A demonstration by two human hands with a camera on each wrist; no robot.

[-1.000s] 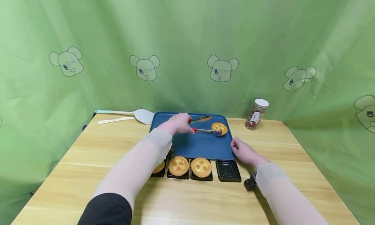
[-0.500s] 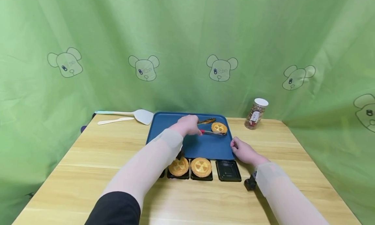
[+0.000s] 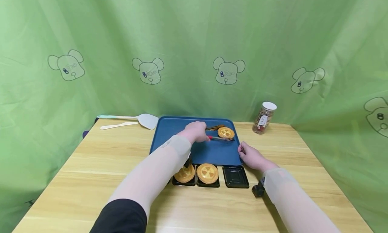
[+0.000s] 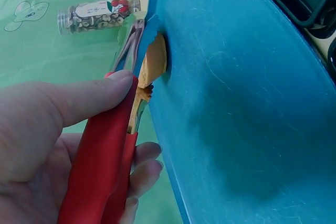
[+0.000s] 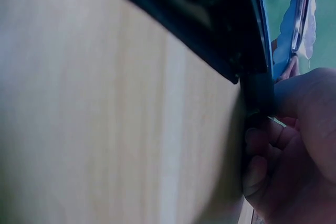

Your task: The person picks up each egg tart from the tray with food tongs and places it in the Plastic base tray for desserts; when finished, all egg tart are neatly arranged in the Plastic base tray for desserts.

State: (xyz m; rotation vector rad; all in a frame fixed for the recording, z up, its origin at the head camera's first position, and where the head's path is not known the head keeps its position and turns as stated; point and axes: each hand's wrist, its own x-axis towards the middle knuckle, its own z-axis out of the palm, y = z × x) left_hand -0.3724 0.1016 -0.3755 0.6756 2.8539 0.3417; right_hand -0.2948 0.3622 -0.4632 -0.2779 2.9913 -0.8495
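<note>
My left hand [image 3: 196,131] grips tongs [image 4: 100,156] by their red handles, above the blue tray [image 3: 213,154]. Their metal arms reach right, one on the far side and one on the near side of a round tart [image 3: 226,132] on the tray. From the left wrist view, the tart [image 4: 155,61] appears between the tong ends; whether both touch it I cannot tell. At the tray's right edge, my right hand [image 3: 251,156] pinches the rim, its thumb and curled fingers showing in the right wrist view.
Black plastic trays line the blue tray's front: two hold tarts [image 3: 207,173], and the rightmost black tray [image 3: 235,176] holds nothing. A spatula [image 3: 148,121] and a pale knife [image 3: 119,125] lie back left. A white-lidded jar [image 3: 263,118] stands back right.
My left hand has moved right with the tongs, whose ends now lie along both sides of the tart. The right hand has stayed at the tray's edge.
</note>
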